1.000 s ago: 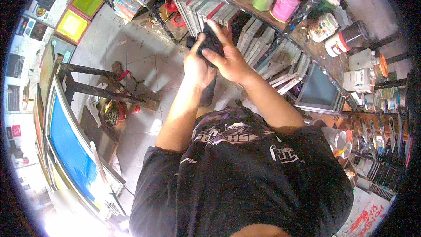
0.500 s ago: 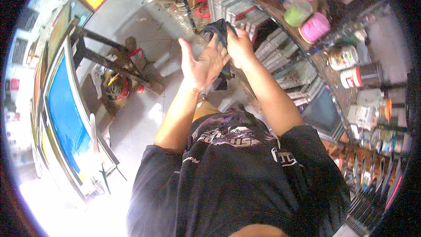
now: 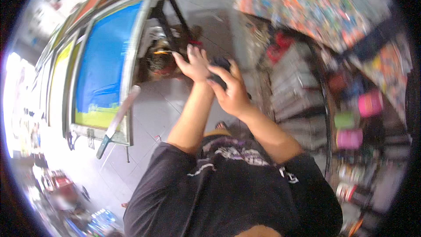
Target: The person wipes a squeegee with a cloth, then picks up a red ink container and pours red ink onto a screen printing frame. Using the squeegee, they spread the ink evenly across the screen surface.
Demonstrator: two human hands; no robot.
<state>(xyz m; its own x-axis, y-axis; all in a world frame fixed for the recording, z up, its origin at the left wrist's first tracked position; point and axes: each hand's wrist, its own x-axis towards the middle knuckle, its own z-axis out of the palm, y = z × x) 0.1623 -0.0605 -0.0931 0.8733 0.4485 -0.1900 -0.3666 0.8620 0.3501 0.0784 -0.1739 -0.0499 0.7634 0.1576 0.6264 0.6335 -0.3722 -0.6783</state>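
Observation:
My left hand [image 3: 195, 66] is raised in front of me with its fingers and thumb spread. Beside its wrist, my right hand [image 3: 229, 88] is closed around a dark cloth [image 3: 220, 66], pressing it near the edge of the left hand. The cloth is bunched up and partly hidden behind the right fingers. Both hands are slightly blurred. Nothing shows in the left palm.
At left lean several framed screens, the front one with a blue sheet [image 3: 103, 57]. A long-bladed spatula with a dark green handle [image 3: 103, 146] lies across its corner. At right stand a rack of stacked frames [image 3: 296, 87], pink tubs [image 3: 349, 139] and a paint-splattered surface [image 3: 307, 6].
My view has swung to the right and the screens now show larger. My right hand with the cloth has moved from the left fingertips down toward the left wrist.

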